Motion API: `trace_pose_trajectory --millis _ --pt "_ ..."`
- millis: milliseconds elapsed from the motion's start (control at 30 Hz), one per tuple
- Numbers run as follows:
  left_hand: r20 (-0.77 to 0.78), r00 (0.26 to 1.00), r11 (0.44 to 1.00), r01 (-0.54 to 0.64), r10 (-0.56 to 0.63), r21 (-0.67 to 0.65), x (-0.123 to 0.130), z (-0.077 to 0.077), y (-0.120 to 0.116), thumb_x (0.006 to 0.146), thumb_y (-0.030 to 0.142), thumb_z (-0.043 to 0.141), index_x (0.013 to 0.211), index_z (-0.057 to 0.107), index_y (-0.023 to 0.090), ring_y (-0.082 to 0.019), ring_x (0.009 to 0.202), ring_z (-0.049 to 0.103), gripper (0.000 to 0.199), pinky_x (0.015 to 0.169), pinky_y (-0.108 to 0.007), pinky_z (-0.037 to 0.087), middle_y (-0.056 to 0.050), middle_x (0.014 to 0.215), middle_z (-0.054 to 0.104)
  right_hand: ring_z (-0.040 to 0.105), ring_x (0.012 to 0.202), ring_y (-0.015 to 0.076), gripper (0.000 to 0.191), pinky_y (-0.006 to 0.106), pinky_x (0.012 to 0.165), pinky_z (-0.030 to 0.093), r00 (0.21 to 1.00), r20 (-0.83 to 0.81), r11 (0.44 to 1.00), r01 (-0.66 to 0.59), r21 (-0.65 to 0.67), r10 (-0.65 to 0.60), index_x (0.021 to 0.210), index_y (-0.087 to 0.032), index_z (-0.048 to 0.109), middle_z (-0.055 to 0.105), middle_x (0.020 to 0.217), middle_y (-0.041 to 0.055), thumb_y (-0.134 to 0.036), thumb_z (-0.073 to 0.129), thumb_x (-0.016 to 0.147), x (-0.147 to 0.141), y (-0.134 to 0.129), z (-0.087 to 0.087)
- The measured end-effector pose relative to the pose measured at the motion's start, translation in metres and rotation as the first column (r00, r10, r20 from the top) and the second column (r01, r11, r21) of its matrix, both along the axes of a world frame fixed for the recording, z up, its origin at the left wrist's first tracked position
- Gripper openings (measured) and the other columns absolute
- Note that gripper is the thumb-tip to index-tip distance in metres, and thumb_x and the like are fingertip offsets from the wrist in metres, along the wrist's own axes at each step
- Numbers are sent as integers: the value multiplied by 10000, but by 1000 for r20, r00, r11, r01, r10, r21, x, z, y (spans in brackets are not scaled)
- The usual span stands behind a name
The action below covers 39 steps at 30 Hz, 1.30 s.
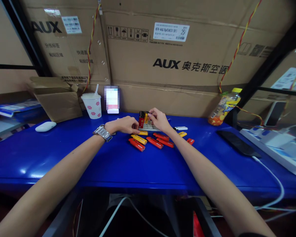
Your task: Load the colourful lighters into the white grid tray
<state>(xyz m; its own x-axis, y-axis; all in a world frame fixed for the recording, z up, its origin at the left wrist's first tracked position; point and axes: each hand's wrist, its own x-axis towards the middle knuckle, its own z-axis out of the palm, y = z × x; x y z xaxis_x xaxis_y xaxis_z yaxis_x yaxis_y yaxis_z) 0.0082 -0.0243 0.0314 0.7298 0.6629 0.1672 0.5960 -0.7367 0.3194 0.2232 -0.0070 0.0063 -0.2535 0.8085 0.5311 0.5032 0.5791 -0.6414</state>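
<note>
A pale rack (150, 126) with rows of slots stands on the blue table, its left end filled with upright red lighters (141, 122). My right hand (160, 119) is over it, with thumb and fingers pinched at an upright yellow lighter (146, 118) in the rack. My left hand (128, 125) is curled low in front of the rack, its fingertips closed at the end of a lying yellow lighter (143, 133). Closer to me lie another yellow lighter (139, 139) and several red lighters (155, 143). My forearm partly covers loose lighters on the right.
A white cup with straw (91, 106), a lit phone (112, 99) and an open carton (56, 100) stand back left. Right are a drink bottle (223, 108), a dark phone (236, 143) on a cable and a white power strip (273, 151). Large cardboard boxes (138, 65) wall the back.
</note>
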Motion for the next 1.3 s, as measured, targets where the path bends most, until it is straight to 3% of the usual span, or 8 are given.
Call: trace_pose_trajectory --millis 167,267,467,600,867,1033,1167,1300 --pt "131 990 994 -36 50 -106 0 1 0 604 362 756 536 623 220 -126 413 446 206 454 -258 293 -6 510 580 552 597 160 182 283 636 391 996 79 992 40 123 -50 1002 -206 536 627 704 7 -313 479 866 -2 -6 7" --pt "122 988 991 -79 92 -110 0 3 -2 585 333 772 536 592 218 -130 398 427 219 447 -268 277 -3 496 564 462 513 124 148 267 579 342 997 72 990 27 139 -37 843 -191 546 558 591 -24 -338 548 818 -2 -15 15" --pt "58 997 998 -40 43 -43 -2 8 -2 657 309 696 633 644 203 -119 445 478 121 449 -244 288 -8 562 614 323 471 81 405 267 507 243 875 380 953 -259 -157 301 510 -171 530 412 460 -38 -470 614 770 -8 -47 39" --pt "219 973 997 -73 74 -14 -1 12 -3 652 349 705 678 664 185 -121 528 520 172 497 -233 335 -8 612 639 388 468 103 339 291 519 260 724 607 945 -242 -221 327 554 -181 630 542 503 0 -472 697 714 -19 -58 42" --pt "592 794 988 -81 142 -128 2 21 -10 712 325 699 703 652 165 -117 592 552 167 540 -239 416 -29 661 651 417 502 133 98 299 513 250 656 719 972 -107 -209 227 639 -194 598 501 522 -6 -262 667 649 -34 -70 40" --pt "784 578 974 -109 225 -199 4 20 -5 719 365 728 699 622 161 -101 586 558 231 530 -235 443 -23 662 626 318 484 100 200 296 510 208 709 679 981 -162 -105 190 568 -196 464 392 487 -36 -261 627 665 -28 -66 41" --pt "880 346 944 -58 325 -326 8 16 0 730 407 720 731 547 185 -115 639 609 281 551 -242 501 -22 710 634 247 492 76 284 280 502 190 859 467 976 -210 -48 208 529 -190 371 299 504 -55 -283 550 729 -14 -53 41" --pt "877 292 916 6 382 -401 11 14 0 790 515 637 784 454 221 -150 694 659 346 585 -290 541 -23 734 646 344 515 80 273 249 500 259 988 106 993 -112 -32 115 558 -186 425 371 543 -44 -329 529 765 -1 -36 30"
